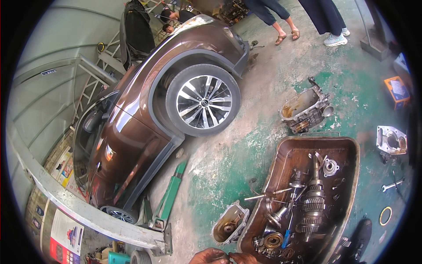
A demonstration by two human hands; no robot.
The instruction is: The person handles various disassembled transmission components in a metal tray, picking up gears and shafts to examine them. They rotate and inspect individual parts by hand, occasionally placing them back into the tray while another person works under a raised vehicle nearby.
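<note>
My left hand and my right hand come together at the lower edge, their fingers bent and closed. Something small and dark shows between the fingertips, too little of it visible to name. Just beyond them sits an open metal housing with a small gear inside. To the right lies a rusty brown metal tray, holding a gear shaft with several stacked gears, thin rods, a ring-shaped gear, a round flange and a blue-handled tool.
A brown car stands at the left, its front wheel turned out, beside a green lift arm. Transmission casings, a wrench and a brass-coloured ring lie on the floor. People stand at the back.
</note>
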